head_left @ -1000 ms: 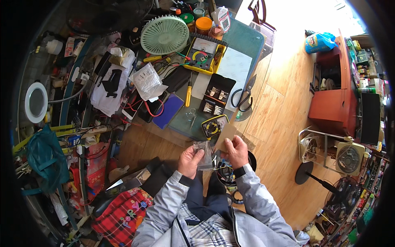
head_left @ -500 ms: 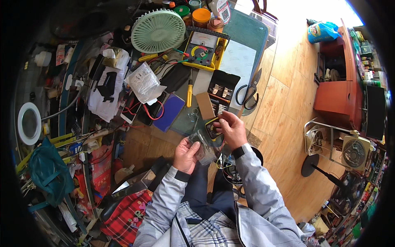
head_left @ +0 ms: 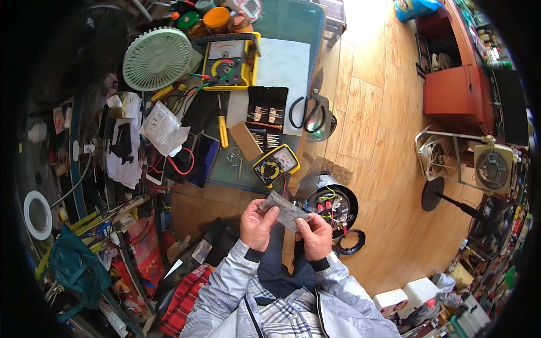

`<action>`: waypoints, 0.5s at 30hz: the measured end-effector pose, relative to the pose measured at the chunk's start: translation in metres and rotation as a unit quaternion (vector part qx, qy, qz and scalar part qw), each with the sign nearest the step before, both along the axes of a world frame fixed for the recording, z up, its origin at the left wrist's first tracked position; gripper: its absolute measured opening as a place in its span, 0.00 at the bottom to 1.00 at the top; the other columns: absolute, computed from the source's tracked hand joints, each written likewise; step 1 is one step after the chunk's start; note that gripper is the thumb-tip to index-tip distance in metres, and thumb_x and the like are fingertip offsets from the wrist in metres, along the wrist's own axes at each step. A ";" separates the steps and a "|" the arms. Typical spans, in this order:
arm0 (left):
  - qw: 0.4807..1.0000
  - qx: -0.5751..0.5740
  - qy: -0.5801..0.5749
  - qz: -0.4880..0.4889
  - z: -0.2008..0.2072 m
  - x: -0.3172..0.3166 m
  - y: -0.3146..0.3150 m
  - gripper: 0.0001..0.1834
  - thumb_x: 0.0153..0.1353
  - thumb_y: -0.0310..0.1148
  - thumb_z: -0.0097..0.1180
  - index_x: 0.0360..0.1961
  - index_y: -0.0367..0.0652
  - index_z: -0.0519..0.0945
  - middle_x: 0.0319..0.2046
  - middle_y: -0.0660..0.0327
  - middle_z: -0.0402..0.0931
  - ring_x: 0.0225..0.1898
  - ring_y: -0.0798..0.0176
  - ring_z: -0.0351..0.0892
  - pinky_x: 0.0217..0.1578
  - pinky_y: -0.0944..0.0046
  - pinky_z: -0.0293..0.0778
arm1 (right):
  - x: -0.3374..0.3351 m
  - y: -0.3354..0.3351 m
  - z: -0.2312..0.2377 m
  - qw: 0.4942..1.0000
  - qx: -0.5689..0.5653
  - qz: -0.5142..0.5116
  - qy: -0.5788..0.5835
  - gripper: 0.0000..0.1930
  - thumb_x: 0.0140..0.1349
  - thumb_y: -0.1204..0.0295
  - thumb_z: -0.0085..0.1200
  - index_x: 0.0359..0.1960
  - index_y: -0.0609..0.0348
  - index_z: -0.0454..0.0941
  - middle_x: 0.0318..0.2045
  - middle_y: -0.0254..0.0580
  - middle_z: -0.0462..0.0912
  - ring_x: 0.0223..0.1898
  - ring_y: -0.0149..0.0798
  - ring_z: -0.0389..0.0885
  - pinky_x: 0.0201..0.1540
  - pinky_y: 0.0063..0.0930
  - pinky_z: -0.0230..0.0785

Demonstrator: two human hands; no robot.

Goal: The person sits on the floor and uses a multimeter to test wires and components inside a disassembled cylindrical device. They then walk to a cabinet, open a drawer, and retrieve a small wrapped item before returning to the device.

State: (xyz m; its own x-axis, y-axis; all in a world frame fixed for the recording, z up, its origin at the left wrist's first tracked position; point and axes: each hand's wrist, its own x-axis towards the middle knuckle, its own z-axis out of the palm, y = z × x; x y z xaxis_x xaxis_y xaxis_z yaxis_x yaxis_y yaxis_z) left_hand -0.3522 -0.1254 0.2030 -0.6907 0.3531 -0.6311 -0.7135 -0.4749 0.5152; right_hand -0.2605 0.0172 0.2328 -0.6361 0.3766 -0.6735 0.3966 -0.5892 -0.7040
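A small clear plastic bag (head_left: 285, 210) is stretched between my two hands in front of my lap. My left hand (head_left: 258, 226) pinches its left end between thumb and fingers. On its right end, my right hand (head_left: 316, 235) has the thumb pressed on top. What lies inside the bag is too unclear to tell. Just beyond it, at the table's near edge, rests a small yellow and black analog multimeter (head_left: 276, 166). To the right of my hands stands a round metal container (head_left: 354, 207) full of coloured wires and parts.
On the table are an open black bit case (head_left: 269, 97), a cardboard piece (head_left: 245, 139), a yellow-handled screwdriver (head_left: 223, 130), black scissors (head_left: 313, 112), a larger yellow multimeter (head_left: 226, 67) and a green fan (head_left: 156, 59). A black ring (head_left: 351, 242) lies on the floor at right.
My right hand has come down from above the table's edge and taken hold of the bag's right end. The view has turned right, and the small multimeter is now uncovered.
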 end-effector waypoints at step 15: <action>0.969 -0.138 -0.010 -0.206 0.019 0.070 0.037 0.15 0.80 0.40 0.55 0.43 0.38 0.82 0.38 0.55 0.88 0.36 0.61 0.90 0.37 0.60 0.88 | 0.113 0.026 -0.001 0.959 -0.173 -0.221 0.030 0.10 0.77 0.66 0.60 0.41 0.62 0.81 0.27 0.31 0.82 0.23 0.24 0.75 0.29 0.24 0.73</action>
